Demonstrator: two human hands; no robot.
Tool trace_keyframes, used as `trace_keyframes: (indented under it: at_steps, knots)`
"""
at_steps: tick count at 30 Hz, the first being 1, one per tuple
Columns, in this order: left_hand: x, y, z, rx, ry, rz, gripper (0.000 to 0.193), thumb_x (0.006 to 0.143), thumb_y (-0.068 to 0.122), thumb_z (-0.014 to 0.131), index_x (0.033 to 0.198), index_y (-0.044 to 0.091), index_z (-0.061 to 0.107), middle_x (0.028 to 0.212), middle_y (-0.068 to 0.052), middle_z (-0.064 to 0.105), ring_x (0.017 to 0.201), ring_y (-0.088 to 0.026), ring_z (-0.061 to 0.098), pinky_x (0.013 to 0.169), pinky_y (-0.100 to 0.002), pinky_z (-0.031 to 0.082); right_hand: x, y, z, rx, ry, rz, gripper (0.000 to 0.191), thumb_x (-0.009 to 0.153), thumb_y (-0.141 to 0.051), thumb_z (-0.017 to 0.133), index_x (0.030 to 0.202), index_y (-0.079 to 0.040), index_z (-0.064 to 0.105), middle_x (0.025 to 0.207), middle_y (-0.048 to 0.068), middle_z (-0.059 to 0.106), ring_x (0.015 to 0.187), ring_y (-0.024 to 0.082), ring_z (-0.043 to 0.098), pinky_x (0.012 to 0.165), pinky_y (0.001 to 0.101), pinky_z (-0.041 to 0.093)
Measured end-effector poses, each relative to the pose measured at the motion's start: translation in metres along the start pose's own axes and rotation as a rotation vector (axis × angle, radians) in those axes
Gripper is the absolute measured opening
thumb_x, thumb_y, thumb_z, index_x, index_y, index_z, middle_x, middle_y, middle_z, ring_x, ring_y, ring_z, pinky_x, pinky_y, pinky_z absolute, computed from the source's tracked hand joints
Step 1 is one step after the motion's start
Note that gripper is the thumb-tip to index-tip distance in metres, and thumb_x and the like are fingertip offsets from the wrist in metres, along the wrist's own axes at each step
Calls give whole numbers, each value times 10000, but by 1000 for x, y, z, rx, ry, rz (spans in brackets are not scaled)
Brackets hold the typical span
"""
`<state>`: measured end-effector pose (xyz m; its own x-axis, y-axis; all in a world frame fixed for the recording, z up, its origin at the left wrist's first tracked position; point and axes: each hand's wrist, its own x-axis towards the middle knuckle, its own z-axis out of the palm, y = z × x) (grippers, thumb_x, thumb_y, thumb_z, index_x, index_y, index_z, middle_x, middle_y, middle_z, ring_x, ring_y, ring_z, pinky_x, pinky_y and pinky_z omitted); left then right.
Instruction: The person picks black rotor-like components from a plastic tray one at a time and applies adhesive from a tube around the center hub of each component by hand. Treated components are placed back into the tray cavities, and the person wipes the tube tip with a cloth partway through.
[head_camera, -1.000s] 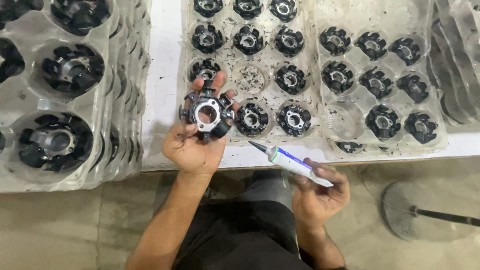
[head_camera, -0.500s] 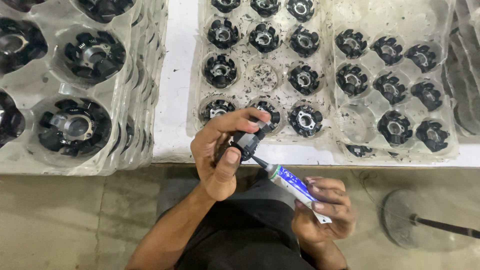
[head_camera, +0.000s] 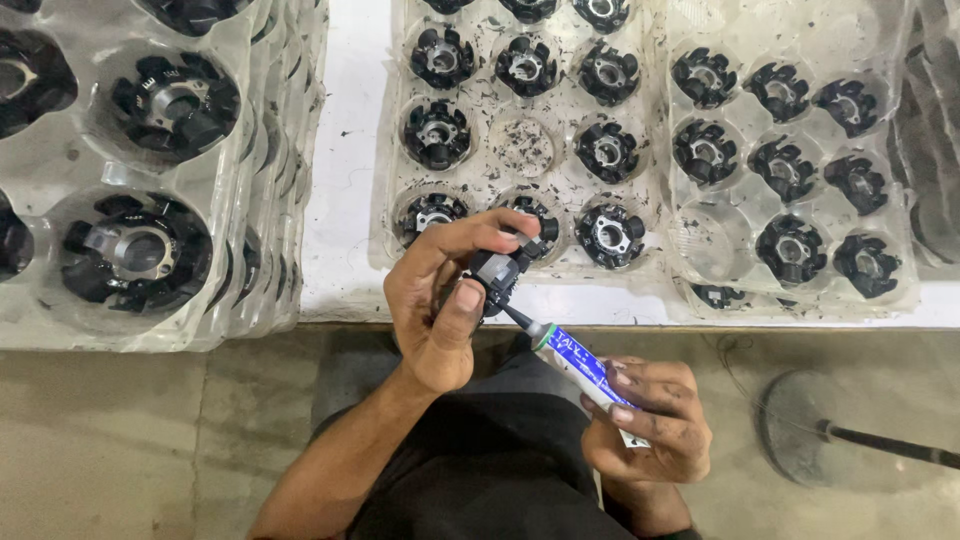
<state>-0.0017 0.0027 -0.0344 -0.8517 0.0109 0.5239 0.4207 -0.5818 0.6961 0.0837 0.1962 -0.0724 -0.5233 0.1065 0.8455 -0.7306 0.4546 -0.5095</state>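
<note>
Left hand (head_camera: 440, 305) clamped around a small black toothed part (head_camera: 497, 275), thumb pressed on its near side, fingers curled over the top, held just off the near edge of the white table (head_camera: 345, 150). Right hand (head_camera: 650, 420) closed around a white and blue tube (head_camera: 580, 365), dark nozzle tip touching the part's lower side.

Behind the hands, a clear plastic tray (head_camera: 525, 150) at the table's near edge: round pockets filled with black toothed parts, one middle pocket holding only dark crumbs. Just to its right, a second clear tray (head_camera: 705, 240) with more of the same parts and one empty pocket at its near left. Over at the left edge, a stack of larger clear trays (head_camera: 250, 200) overhanging the table, each pocket carrying a bigger black wound ring (head_camera: 135, 250) with a metal centre.

Below, grey concrete floor (head_camera: 150, 440), dark trousers across the lap, and a round metal stand base (head_camera: 810, 430) with a black rod at the right.
</note>
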Motion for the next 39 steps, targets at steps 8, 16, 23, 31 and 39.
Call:
trace_keyframes:
  at_steps: [8,16,23,31,39]
  knots:
    - [-1,-3,-3,-24,13,-2,388,1127,323,607,1244,-47,592,1294,-270,659,1198,-241,665,1106,-359,527,1,-3,0,-10,14,13,377,738,86,815,980,-81,580,988,135,689,930,259,716,775,388,676]
    - [-8,-15,5,-544,228,-86,425,1127,378,529,1328,4,555,1337,-263,601,1214,-396,624,1017,-519,526,2,-6,4,-43,36,56,374,784,109,802,997,-78,558,1007,133,674,932,267,708,787,406,694]
    - [-16,-19,18,-830,510,-282,458,1031,399,513,1331,59,583,1337,-251,612,1231,-464,617,1028,-627,529,-1,-7,11,39,179,91,372,903,33,784,1109,-132,521,1062,64,647,1013,253,695,845,418,675]
    - [-14,-20,16,-860,553,-393,452,994,418,548,1261,58,602,1290,-232,637,1222,-443,619,1033,-592,520,-2,7,15,5,147,37,350,804,45,799,1011,-96,555,954,110,661,930,272,698,736,394,676]
    - [-7,-18,19,-888,595,-465,447,963,435,585,1219,70,612,1264,-220,645,1198,-436,624,1026,-566,518,-1,6,13,15,145,69,372,806,76,813,1001,-93,546,976,116,665,919,263,699,756,376,673]
